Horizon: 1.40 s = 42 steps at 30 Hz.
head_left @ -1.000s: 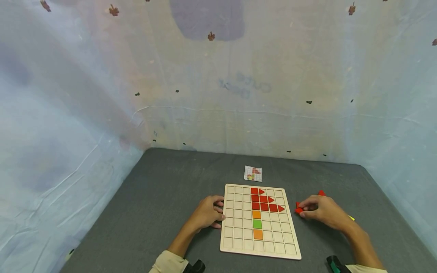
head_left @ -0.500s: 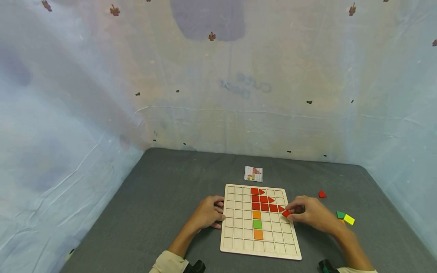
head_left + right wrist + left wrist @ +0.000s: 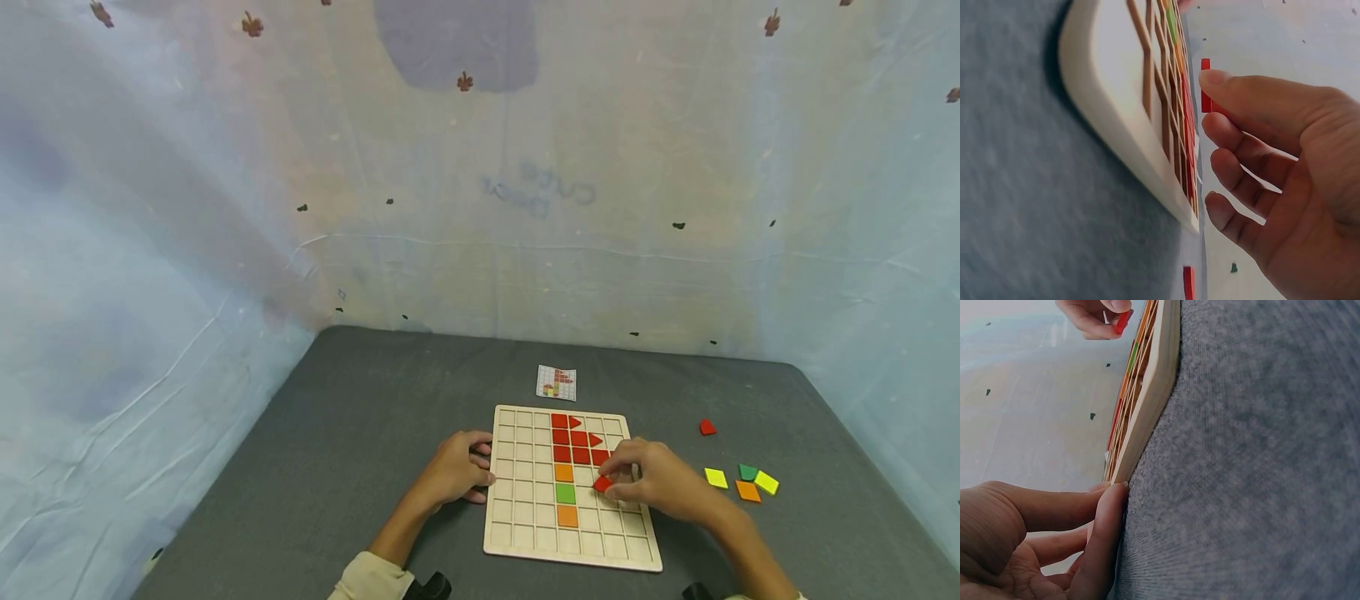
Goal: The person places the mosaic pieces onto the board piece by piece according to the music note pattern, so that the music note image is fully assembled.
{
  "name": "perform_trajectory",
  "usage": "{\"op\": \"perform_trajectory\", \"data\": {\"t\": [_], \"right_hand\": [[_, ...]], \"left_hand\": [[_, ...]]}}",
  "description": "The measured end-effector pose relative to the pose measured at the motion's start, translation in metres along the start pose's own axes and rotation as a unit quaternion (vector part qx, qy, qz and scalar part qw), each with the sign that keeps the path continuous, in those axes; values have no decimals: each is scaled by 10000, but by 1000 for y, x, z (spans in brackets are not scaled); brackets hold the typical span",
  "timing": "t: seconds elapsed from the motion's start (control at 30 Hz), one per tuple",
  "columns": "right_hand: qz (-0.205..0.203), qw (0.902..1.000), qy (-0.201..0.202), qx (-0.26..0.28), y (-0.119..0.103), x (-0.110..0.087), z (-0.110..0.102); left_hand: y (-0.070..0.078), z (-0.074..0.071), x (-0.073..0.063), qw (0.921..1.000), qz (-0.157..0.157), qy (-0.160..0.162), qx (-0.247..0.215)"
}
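Note:
A pale wooden grid board (image 3: 525,533) lies on the dark grey cloth. My left hand (image 3: 457,468) holds its left edge, with thumb and finger meeting at the rim in the left wrist view. Over the board's right half, my right hand (image 3: 660,479) pinches a small red tile (image 3: 602,483) between thumb and index finger. In the right wrist view that red tile (image 3: 1206,85) stands off the grid, seen edge-on. Rows of red tiles (image 3: 581,456) sit in the upper cells, some ending in triangles. Below them run an orange, a green tile (image 3: 566,493) and another orange one.
Behind the board lies a small printed pattern card (image 3: 557,382). To the right are a loose red tile (image 3: 707,427), a yellow tile (image 3: 716,477), a green tile (image 3: 747,472), an orange tile (image 3: 748,492) and another yellow one. A pale sheet (image 3: 480,283) hangs behind the table.
My right hand has picked up a red tile right of the board and carried it left over the grid. Loose tiles at the right have come into view. My left hand has stayed put.

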State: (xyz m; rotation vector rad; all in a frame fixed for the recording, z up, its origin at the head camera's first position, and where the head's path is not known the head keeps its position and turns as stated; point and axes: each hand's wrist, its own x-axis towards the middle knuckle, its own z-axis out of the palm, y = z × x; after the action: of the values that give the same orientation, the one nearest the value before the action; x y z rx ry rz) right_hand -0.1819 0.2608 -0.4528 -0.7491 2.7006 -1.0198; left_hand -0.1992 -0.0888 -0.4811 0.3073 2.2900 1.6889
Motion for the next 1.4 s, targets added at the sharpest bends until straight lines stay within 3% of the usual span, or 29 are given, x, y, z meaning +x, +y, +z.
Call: {"op": "perform_trajectory", "data": {"t": [0.2,0.87,1.2,1.4], "right_hand": [[9,9998,-192,30,-5,3,6],[-783,9952,-580,112,-30,8,29],[-335,9947,-971,68,-39,10,37],[-571,9922,-1085,202,-40,8,38]], "left_hand": [[0,0,0,10000,33,-4,43],[0,0,1,10000,37,-16,52],[0,0,0,10000,7,26,81],[0,0,0,10000,2,32,70]]}}
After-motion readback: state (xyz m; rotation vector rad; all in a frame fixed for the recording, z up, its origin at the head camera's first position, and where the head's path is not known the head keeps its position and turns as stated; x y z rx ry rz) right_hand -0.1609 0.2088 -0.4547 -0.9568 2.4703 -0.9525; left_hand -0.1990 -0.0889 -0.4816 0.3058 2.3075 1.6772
